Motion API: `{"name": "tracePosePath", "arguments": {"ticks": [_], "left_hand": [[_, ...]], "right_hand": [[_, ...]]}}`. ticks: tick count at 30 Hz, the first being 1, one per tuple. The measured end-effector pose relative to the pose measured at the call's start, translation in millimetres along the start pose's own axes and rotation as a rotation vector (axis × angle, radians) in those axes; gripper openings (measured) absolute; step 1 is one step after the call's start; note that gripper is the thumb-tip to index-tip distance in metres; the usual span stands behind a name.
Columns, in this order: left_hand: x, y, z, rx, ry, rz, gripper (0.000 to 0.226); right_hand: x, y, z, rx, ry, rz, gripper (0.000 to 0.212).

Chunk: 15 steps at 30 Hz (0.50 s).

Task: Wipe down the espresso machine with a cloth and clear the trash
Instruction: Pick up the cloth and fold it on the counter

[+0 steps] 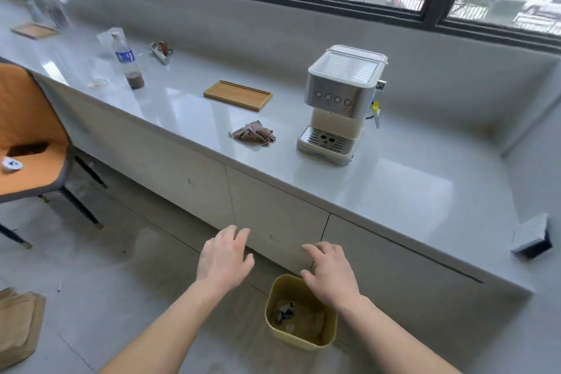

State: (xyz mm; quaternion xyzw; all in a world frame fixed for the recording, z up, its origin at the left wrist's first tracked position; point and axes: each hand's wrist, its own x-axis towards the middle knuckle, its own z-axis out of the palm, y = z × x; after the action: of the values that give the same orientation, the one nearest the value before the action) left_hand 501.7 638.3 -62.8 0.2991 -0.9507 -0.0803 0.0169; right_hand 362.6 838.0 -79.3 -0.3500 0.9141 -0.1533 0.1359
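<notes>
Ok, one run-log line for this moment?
hands: left, right empty, open | cloth: on counter, left of machine | bin: floor, holds trash

Counter [394, 191]: grey, glossy, below window | On it: espresso machine [340, 106]; crumpled brown cloth [253, 133] just left of machine; wooden tray [237, 95]; plastic bottle [127, 62] with dark liquid at bottom; wrapper scraps [162, 50]; second wooden tray [34, 30] far left | Floor [106, 267]: yellow bin [303, 340] holding trash; chair [27, 136]; brown paper bags [18, 322].
</notes>
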Motion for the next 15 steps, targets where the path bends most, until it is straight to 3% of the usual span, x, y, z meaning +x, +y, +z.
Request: {"name": "tracePosePath", "arguments": {"ticks": [15], "left_hand": [[34, -55, -74, -0.006, 0.156, -0.029, 0.052]], "right_hand": [[63, -90, -61, -0.035, 0.128, -0.179, 0.055]]}}
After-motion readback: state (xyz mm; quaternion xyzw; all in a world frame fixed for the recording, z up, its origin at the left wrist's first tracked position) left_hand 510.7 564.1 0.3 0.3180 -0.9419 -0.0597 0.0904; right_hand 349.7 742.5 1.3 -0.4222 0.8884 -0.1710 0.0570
